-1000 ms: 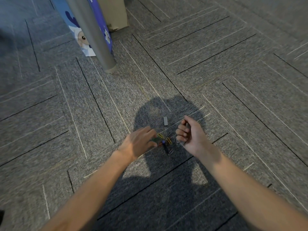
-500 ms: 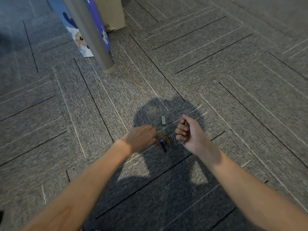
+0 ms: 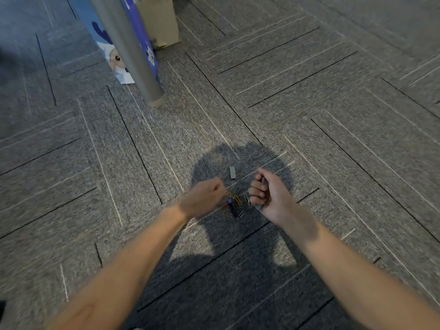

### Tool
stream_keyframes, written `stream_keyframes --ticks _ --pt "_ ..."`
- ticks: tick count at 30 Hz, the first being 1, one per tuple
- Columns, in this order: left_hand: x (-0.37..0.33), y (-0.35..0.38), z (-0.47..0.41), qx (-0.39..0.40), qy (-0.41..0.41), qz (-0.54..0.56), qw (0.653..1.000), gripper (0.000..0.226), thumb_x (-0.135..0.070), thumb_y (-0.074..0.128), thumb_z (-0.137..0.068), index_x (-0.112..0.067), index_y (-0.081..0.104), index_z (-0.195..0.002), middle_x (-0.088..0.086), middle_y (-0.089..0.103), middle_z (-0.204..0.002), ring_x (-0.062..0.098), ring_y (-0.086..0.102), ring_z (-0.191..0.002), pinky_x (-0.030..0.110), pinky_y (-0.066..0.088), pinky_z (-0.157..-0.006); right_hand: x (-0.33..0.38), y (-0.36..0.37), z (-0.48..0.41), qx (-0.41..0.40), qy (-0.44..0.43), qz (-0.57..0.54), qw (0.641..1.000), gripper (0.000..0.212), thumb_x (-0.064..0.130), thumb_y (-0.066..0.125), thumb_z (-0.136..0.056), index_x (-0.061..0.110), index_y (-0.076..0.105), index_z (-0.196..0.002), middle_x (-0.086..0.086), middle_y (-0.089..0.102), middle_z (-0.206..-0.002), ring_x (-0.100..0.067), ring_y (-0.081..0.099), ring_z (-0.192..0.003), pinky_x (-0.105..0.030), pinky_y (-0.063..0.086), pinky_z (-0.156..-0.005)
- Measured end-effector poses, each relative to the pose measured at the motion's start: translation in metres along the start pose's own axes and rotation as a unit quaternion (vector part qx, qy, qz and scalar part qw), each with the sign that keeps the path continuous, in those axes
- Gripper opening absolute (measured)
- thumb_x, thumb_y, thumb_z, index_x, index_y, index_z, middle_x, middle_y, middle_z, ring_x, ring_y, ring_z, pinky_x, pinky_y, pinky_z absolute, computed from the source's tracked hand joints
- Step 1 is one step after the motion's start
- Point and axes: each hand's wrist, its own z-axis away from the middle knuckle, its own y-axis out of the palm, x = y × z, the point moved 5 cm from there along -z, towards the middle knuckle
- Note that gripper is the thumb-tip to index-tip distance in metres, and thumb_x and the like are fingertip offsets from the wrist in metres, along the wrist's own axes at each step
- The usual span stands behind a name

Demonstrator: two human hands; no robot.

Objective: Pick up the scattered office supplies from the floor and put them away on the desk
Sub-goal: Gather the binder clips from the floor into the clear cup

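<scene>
Several paper clips (image 3: 237,198) lie loose on the carpet floor (image 3: 309,91) in the narrow gap between the person's two grips. They are thin loops of bent wire, some yellow, some silver. Among them, just beside the knuckles of the left grip (image 3: 203,198), lies a short dark stick (image 3: 232,208) with a blue-violet band; what it is cannot be told. One small grey block (image 3: 232,172), flat and rectangular with clean edges, lies just beyond the clips and touches neither grip.

The left grip is knuckles-up with its fingers curled under, the tips down at the clips. It is blurred, so whether it has pinched anything cannot be told. The right grip is closed round a slim grey rod (image 3: 262,181), whose ends show above and below the curled fingers.

Both grips and the clips sit inside a dark shadow on the carpet, a coarse flecked grey weave crossed by thin dark and pale lines. Well beyond the left grip a smooth round metal post (image 3: 123,44) stands on the floor. Behind it are a glossy blue bag (image 3: 104,46) printed with a cartoon reindeer and a beige bin (image 3: 164,22); their contents are out of sight.
</scene>
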Motion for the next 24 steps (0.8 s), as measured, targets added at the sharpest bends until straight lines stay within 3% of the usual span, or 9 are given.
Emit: stream_keyframes --ticks 2,4,7,10,12,16,18,22,24 --pt "-0.004 0.002 0.007 -0.02 -0.01 0.356 0.934 0.024 -0.023 0.035 -0.094 -0.018 0.036 -0.071 -0.006 0.036 -0.066 0.008 0.029 -0.057 0.015 0.029 -0.053 -0.001 0.001 0.001 0.007 0.003 -0.045 0.999 0.034 0.028 0.045 -0.1 0.017 0.043 -0.067 0.007 0.024 -0.054 -0.008 0.023 -0.045 -0.019 0.02 -0.037" --pt "-0.007 0.003 0.008 -0.058 -0.009 0.607 0.792 0.017 -0.021 0.036 -0.085 -0.017 0.037 -0.068 -0.003 0.035 -0.062 0.012 0.027 -0.055 0.021 0.029 -0.05 -0.002 0.005 0.004 0.024 -0.002 -0.103 0.994 0.035 0.027 0.046 -0.098 0.017 0.04 -0.065 0.007 0.022 -0.057 -0.009 0.022 -0.046 -0.019 0.021 -0.037" --pt "-0.014 0.006 0.008 -0.105 -0.01 0.739 0.665 0.02 -0.017 0.03 -0.087 -0.016 0.04 -0.071 -0.002 0.035 -0.063 0.011 0.027 -0.056 0.022 0.031 -0.049 -0.004 0.011 0.01 0.033 -0.012 -0.181 0.983 0.037 0.028 0.046 -0.098 0.017 0.039 -0.063 0.007 0.022 -0.059 -0.008 0.023 -0.046 -0.018 0.024 -0.036" --pt "-0.014 0.009 0.006 -0.144 -0.017 0.766 0.626 0.029 -0.022 0.032 -0.095 -0.018 0.04 -0.068 -0.005 0.032 -0.059 0.01 0.025 -0.053 0.021 0.027 -0.047 -0.012 0.015 0.013 0.009 -0.022 -0.255 0.967 0.041 0.032 0.048 -0.097 0.014 0.043 -0.061 0.005 0.03 -0.057 -0.01 0.03 -0.046 -0.02 0.032 -0.039" --pt "-0.007 0.011 0.005 -0.142 -0.041 0.739 0.658 0.04 -0.03 0.03 -0.1 -0.02 0.038 -0.063 -0.006 0.029 -0.053 0.01 0.022 -0.048 0.021 0.024 -0.043 -0.016 0.014 0.012 0.0 -0.033 -0.269 0.962 0.041 0.034 0.048 -0.098 0.014 0.044 -0.062 0.003 0.036 -0.057 -0.011 0.035 -0.048 -0.022 0.037 -0.043" --pt "0.013 0.005 0.001 -0.175 -0.027 0.153 0.972 0.042 -0.038 0.029 -0.1 -0.015 0.044 -0.069 -0.005 0.04 -0.054 0.009 0.031 -0.04 0.02 0.028 -0.041 -0.008 -0.005 0.01 -0.066 -0.091 0.067 0.991 0.041 0.033 0.048 -0.099 0.019 0.041 -0.061 0.006 0.033 -0.048 -0.012 0.028 -0.04 -0.02 0.024 -0.036" --pt "0.018 0.003 -0.003 -0.136 0.002 -0.108 0.985 0.034 -0.04 0.026 -0.099 -0.015 0.047 -0.088 -0.005 0.051 -0.059 0.006 0.041 -0.04 0.018 0.035 -0.04 0.009 -0.009 0.008 -0.076 -0.194 0.386 0.899 0.044 0.036 0.046 -0.1 0.016 0.042 -0.061 0.001 0.035 -0.044 -0.018 0.035 -0.039 -0.018 0.025 -0.038" --pt "0.021 -0.005 -0.009 -0.044 0.022 -0.292 0.955 0.03 -0.042 0.027 -0.099 -0.018 0.039 -0.113 0.002 0.056 -0.067 0.009 0.046 -0.045 0.023 0.048 -0.044 0.018 0.003 -0.005 0.028 -0.278 0.81 0.516 0.043 0.054 0.032 -0.098 0.017 0.048 -0.085 0.004 0.048 -0.057 -0.01 0.04 -0.04 -0.017 0.029 -0.038" --pt "0.016 -0.003 -0.012 -0.026 0.051 -0.366 0.929 0.032 -0.041 0.03 -0.1 -0.017 0.037 -0.12 0.003 0.056 -0.067 0.008 0.041 -0.044 0.021 0.044 -0.043 0.016 0.003 -0.011 0.063 -0.269 0.884 0.376 0.051 0.062 0.029 -0.094 0.017 0.044 -0.115 0.003 0.051 -0.063 -0.009 0.041 -0.045 -0.018 0.034 -0.042"
